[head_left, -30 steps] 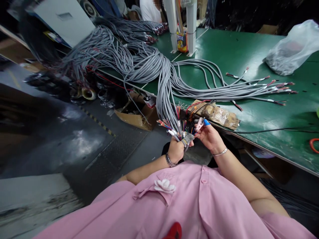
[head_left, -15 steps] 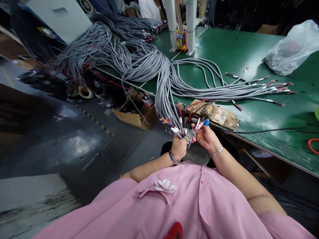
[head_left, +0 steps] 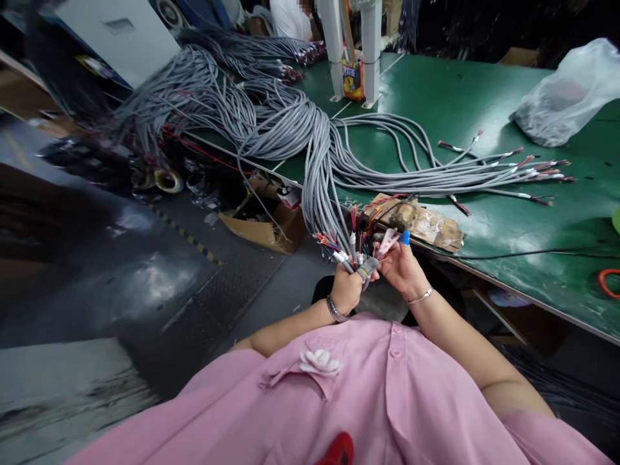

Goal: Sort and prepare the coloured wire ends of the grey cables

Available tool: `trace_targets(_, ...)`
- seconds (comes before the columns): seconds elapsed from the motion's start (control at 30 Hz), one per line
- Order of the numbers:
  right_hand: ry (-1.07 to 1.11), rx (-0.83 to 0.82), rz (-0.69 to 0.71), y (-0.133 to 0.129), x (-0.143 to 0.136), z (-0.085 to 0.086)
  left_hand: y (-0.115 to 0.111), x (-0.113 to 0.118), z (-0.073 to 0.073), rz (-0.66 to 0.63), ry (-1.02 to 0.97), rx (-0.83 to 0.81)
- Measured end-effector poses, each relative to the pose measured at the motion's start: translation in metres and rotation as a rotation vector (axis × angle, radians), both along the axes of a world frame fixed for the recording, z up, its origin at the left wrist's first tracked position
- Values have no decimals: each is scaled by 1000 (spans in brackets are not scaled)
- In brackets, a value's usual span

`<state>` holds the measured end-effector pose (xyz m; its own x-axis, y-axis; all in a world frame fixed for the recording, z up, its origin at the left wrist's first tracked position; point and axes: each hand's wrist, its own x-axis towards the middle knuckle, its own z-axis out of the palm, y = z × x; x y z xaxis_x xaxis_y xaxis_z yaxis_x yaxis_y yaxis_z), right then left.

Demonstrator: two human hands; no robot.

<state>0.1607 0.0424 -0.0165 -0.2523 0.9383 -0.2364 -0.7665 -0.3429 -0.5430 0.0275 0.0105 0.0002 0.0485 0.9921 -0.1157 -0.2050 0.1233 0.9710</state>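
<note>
My left hand [head_left: 349,287] is closed around the ends of several grey cables [head_left: 317,187], whose bared coloured wires [head_left: 329,242] fan out above the fist. A grey, yellow-banded cover [head_left: 368,268] is on its thumb. Close beside it, my right hand [head_left: 402,270] has its fingers pinched at a small pink clip-like piece [head_left: 388,241], among thin wires. A blue finger cover [head_left: 405,237] caps its thumb. Which wires lie between those fingertips is too small to make out.
A thick bundle of grey cables [head_left: 285,123] lies across the green table [head_left: 465,97]. A taped cardboard piece [head_left: 421,223] sits by the table edge. Also there are a clear plastic bag [head_left: 562,97], an orange-red handle [head_left: 608,283], an open carton [head_left: 266,223] below and a person [head_left: 290,19] behind.
The pink piece has turned a little and moved slightly right with my right hand. My left hand keeps its hold on the cables, almost in place.
</note>
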Motion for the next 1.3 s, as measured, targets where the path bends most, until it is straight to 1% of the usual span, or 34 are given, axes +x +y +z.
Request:
trace_targets(0.1,-64,14,93,-8,11,1,-4,-5,0,-6,5,10)
trace_targets(0.17,-151,49,170,-15,16,4,-6,-9,-2,-8,22,16)
trace_targets(0.23,-262,91,198,-22,18,7,-8,-12,-4,-21,52,23)
trace_targets(0.33,-447,172,124,-29,15,10,-8,-15,-4,-65,103,55)
trace_targets(0.43,-543,244,42,-34,11,11,-7,-18,-1,-138,165,66)
trace_targets(0.57,-523,288,64,-36,8,15,-3,-22,5,-271,215,25)
trace_targets(0.67,-530,291,79,-36,6,19,-1,-24,5,-338,218,-5)
trace_targets(0.73,-557,286,70,-36,6,18,-1,-25,2,-323,206,-4)
trace_targets(0.83,-569,263,79,-33,12,13,-3,-23,-1,-239,153,10)
trace_targets(0.9,-499,200,94,-29,19,6,-3,-21,-2,-185,98,7)
trace_targets(1.0,-303,64,79,-21,27,-3,-2,-17,3,-126,-2,-32)
trace_targets(1.1,-194,2,51,-12,24,-3,2,-12,9,-119,-69,-73)
trace_targets(1.2,-212,24,4,-3,14,1,6,-7,13,-133,-89,-79)
trace_targets(1.3,-192,14,-44,2,7,2,9,-3,13,-143,-106,-83)
